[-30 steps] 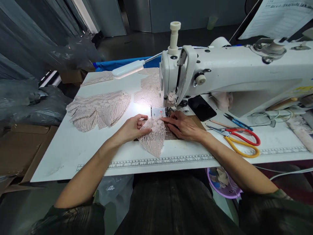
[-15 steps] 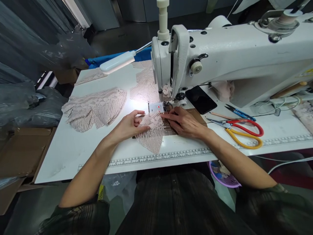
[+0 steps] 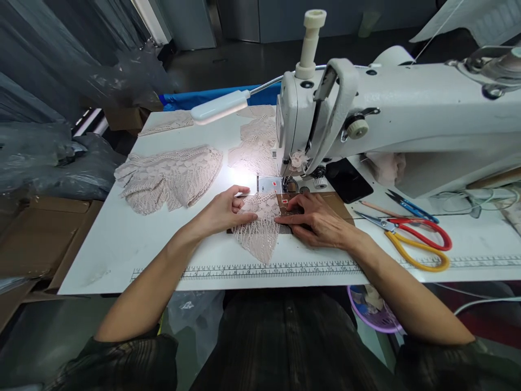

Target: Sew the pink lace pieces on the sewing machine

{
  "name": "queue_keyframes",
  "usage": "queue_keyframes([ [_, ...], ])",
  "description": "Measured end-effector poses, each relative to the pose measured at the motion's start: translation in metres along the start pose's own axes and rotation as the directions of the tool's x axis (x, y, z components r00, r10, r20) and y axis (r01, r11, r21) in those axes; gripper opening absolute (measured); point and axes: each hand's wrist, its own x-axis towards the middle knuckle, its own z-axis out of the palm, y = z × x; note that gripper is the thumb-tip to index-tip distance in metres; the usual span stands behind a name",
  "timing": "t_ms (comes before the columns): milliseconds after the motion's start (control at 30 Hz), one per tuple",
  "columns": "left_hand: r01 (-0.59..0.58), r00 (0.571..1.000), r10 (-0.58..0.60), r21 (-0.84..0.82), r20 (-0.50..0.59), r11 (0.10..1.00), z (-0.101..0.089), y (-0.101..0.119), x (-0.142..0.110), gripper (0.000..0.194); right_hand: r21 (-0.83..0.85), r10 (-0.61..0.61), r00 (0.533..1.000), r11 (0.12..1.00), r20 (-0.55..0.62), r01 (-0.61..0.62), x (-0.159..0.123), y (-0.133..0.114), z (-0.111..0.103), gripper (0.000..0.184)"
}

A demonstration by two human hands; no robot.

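Observation:
A pale pink lace piece (image 3: pixel 262 231) lies at the front of the sewing machine (image 3: pixel 299 125), its pointed end toward me. My left hand (image 3: pixel 226 213) grips its left side, thumb on top and some fingers curled partly out of sight. The index finger of that hand stretches toward the metal needle plate (image 3: pixel 268 185). At the lace's right edge, my right hand (image 3: pixel 319 220) rests palm down, thumb tip touching the edge and index finger held apart on the brown machine bed (image 3: pixel 336 203).
More lace pieces (image 3: pixel 173 176) lie on the white table (image 3: pixel 101 244) at left, others behind the needle. A white lamp (image 3: pixel 220 107) shines there. On the right are a black phone (image 3: pixel 350 182), red-and-yellow scissors (image 3: pixel 423 255) and blue snips (image 3: pixel 415 207). A printed ruler (image 3: pixel 228 272) runs along the front edge.
My right hand has drawn back from near the presser foot toward me, along the lace's right edge. My left hand keeps its hold. The whole view has shifted slightly.

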Motion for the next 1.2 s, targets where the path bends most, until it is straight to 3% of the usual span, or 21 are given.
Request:
queue_keyframes([
  [567,0.005,1.0,-0.005,-0.113,-0.002,0.994,0.003,0.004,0.0,0.07,0.013,0.036,0.999,0.999,0.016,-0.036,0.001,-0.005,-0.002,0.038],
  [700,-0.024,1.0,0.023,-0.049,-0.018,0.999,0.003,0.002,-0.001,0.071,0.002,0.039,0.999,0.999,0.005,-0.039,0.002,-0.005,-0.001,0.038],
  [800,-0.116,0.986,0.138,0.208,-0.096,0.971,-0.002,0.007,-0.007,0.063,-0.007,0.037,0.999,0.999,-0.005,-0.037,0.002,-0.006,-0.001,0.038],
  [867,-0.182,0.923,0.327,0.516,-0.204,0.837,-0.003,0.014,-0.008,0.046,-0.013,0.037,0.999,0.999,-0.004,-0.037,0.002,-0.007,-0.001,0.038],
  [900,-0.218,0.875,0.439,0.645,-0.203,0.733,-0.002,0.017,-0.007,0.037,-0.017,0.036,0.999,0.999,-0.003,-0.036,0.002,-0.007,-0.001,0.038],
  [933,-0.275,0.832,0.536,0.731,-0.144,0.625,0.0,0.02,-0.005,0.031,-0.019,0.036,0.999,0.999,-0.004,-0.036,0.002,-0.007,-0.001,0.037],
  [1000,-0.462,0.76,0.643,0.771,0.09,0.438,0.006,0.024,0.004,0.025,-0.023,0.034,0.999,0.999,-0.009,-0.034,0.001,-0.006,0.0,0.037],
  [1100,-0.669,0.654,0.649,0.698,0.39,0.256,0.016,0.025,0.02,0.026,-0.028,0.036,0.999,0.999,-0.024,-0.037,0.0,-0.006,0.001,0.037],
  [1200,-0.689,0.649,0.585,0.701,0.487,0.182,0.021,0.022,0.028,0.031,-0.039,0.035,0.999,0.999,-0.019,-0.036,0.0,-0.006,0.002,0.036],
])
